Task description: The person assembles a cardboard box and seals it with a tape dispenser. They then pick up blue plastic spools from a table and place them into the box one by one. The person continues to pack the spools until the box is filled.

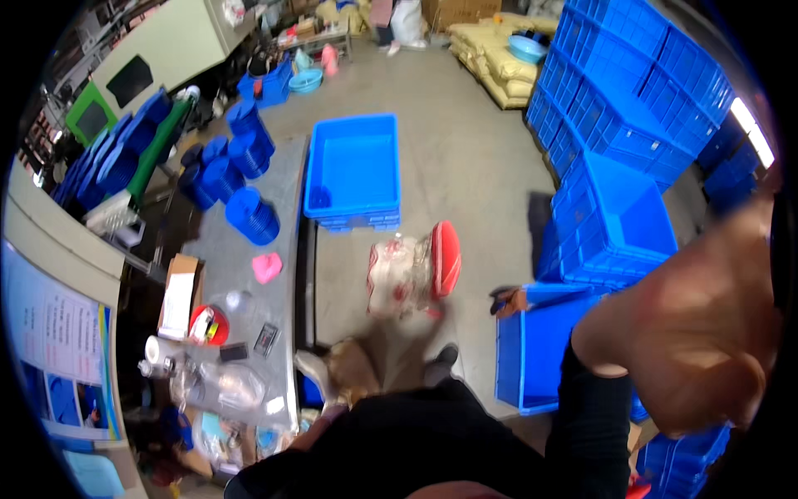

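Note:
My right hand (673, 324) is raised very close at the right side, large and smeared by motion. Its dark sleeve (592, 416) comes up from the lower edge. I cannot make out its fingers or whether they hold anything. Low at the left, beside the table's near end, a small part of my left hand (312, 432) shows past dark clothing; its fingers are hidden. Closest to that hand are clear plastic bags (233, 385) on the grey metal table (283, 216). An open blue crate (532, 358) stands beyond my right forearm.
Stacked blue crates (615, 116) line the right side. A blue bin (353, 166) stands beside the table. A red-and-white cushioned stool (407, 270) is on the floor ahead. Blue stacked tubs (252, 216), a pink cloth (266, 267) and a red bowl (218, 326) sit on the table.

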The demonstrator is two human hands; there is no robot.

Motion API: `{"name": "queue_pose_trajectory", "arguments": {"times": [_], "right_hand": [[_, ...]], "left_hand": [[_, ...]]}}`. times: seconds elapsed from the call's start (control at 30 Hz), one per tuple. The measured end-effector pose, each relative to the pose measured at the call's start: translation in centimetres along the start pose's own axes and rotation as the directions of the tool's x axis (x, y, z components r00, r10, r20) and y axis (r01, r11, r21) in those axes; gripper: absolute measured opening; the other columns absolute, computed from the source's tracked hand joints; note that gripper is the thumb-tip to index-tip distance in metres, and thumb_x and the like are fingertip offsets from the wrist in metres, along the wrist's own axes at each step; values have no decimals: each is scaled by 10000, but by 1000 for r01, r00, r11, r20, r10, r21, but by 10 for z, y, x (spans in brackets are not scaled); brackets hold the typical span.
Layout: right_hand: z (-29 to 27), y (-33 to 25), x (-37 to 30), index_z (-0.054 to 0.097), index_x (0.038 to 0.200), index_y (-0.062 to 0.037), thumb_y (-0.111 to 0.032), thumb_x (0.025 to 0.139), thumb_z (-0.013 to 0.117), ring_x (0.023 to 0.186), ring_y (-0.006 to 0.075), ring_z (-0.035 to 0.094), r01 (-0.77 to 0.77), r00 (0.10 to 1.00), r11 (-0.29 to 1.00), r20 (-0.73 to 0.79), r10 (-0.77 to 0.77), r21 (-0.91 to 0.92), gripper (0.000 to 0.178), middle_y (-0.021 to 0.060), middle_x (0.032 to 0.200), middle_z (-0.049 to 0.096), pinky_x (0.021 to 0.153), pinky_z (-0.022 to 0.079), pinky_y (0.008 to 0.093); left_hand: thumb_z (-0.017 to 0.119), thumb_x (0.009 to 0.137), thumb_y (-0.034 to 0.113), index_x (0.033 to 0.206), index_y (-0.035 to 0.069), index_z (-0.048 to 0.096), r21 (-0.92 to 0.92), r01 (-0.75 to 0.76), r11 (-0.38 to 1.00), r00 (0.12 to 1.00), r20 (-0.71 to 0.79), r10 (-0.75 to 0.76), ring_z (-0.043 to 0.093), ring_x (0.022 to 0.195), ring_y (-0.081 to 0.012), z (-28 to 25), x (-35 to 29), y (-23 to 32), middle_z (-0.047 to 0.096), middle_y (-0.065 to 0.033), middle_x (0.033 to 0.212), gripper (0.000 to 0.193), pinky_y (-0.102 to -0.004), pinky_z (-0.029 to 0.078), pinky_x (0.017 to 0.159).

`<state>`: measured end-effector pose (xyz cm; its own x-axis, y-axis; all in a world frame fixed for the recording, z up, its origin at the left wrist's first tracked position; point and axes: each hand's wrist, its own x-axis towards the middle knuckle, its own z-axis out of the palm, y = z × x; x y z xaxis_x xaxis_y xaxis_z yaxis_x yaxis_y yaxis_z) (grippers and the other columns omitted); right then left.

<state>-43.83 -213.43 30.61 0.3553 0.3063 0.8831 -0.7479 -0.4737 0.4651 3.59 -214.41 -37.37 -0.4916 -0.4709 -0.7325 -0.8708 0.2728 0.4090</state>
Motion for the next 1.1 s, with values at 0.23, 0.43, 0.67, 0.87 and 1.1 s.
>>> {"name": "queue_pose_trajectory", "arguments": {"times": [0.23,0.43,0.67,0.87,1.1], "right_hand": [[-21,124,-221,579,1199,-73,-133,774,698,1328,357,389,-804,262,446,440,859,-392,445,202,1390,447,1102,305,449],[-50,124,-396,626,1105,-72,-140,798,692,1158,338,538,-892,-110,345,880,462,-292,321,143,1195,605,999,421,418],[-53,272,-562,635,1129,-63,-148,830,669,1063,338,600,-886,-247,298,905,346,-356,312,138,1149,639,911,489,381],[-162,328,-855,663,1096,-54,-84,851,663,933,189,645,-648,-661,-389,231,713,-654,246,129,1027,685,800,505,290],[-225,377,-922,676,1014,-71,-126,820,632,771,215,655,111,-993,-410,-114,-17,-905,206,106,881,673,654,510,323]], "left_hand": [[497,919,412,1220,101,600,-107,-157,982,956,-267,124,595,1096,-344,-112,167,165,630,-168,1184,445,-399,465,939],[409,961,328,1209,40,585,-26,-46,999,995,-87,44,584,1114,-340,-219,245,239,607,-182,1216,419,-413,447,956],[466,914,286,1263,68,585,-475,475,741,862,82,-500,547,1206,-265,-282,296,282,596,-156,1271,428,-365,430,985],[502,929,180,1201,25,607,-423,165,891,961,-135,-242,573,1151,-232,-387,461,361,604,-165,1232,330,-329,458,936],[461,882,23,1261,3,495,455,-386,802,671,-459,583,565,1106,-285,-638,617,442,548,-163,1284,381,-291,444,969]]}}
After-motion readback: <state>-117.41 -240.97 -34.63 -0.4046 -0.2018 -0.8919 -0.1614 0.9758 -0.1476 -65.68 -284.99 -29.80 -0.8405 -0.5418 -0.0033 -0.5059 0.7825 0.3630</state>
